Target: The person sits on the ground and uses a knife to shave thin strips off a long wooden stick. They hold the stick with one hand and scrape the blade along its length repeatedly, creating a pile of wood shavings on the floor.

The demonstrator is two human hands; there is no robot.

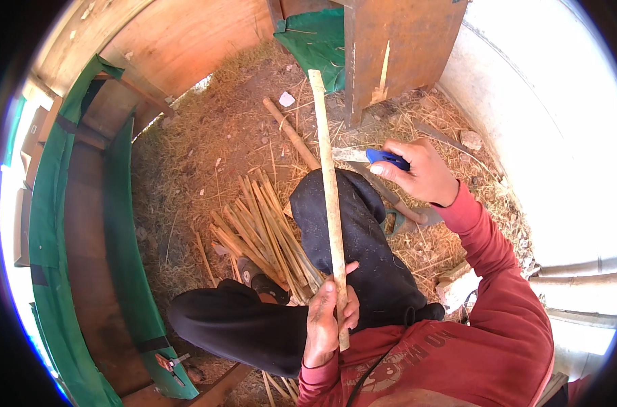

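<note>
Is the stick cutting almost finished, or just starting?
Partway. Done: a pile of thin split strips lies on the ground. In hand: the left hand holds a long stick upright, the right hand a blue-handled knife. Left: another stick lies uncut.

A long pale bamboo strip stands nearly vertical through the frame's centre, its lower end gripped. A blue-handled knife, blade pointing left, meets the strip right of centre.
</note>
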